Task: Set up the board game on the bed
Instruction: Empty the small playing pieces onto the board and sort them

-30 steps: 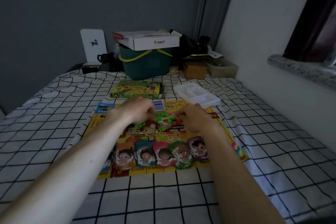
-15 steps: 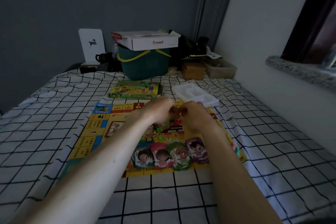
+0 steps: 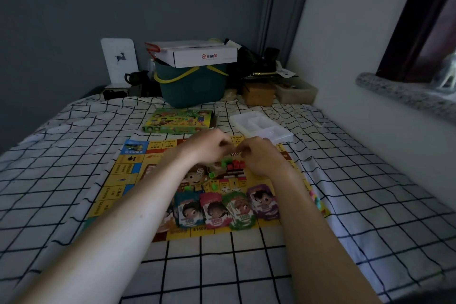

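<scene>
The yellow game board (image 3: 128, 173) lies flat on the checked bed sheet (image 3: 61, 145). Several stacks of play money (image 3: 214, 212) line its near edge. Small green pieces (image 3: 211, 175), red pieces (image 3: 237, 164) and a white die (image 3: 199, 171) lie scattered at the board's centre. Just above the loose pieces, my left hand (image 3: 209, 145) and my right hand (image 3: 261, 155) meet fingertip to fingertip, fingers curled. Whatever is between the fingers is hidden and blurred.
The green game box (image 3: 179, 121) and a white plastic insert tray (image 3: 261, 126) lie beyond the board. A teal basket (image 3: 195, 89) topped by a white carton (image 3: 204, 57), a brown box (image 3: 259, 94) and dark clutter stand at the bed's far end. A wall and sill (image 3: 407, 94) run along the right.
My left hand moved right from the green pieces and rose to meet my right hand over the board's centre. Both hands now sit a little farther from me.
</scene>
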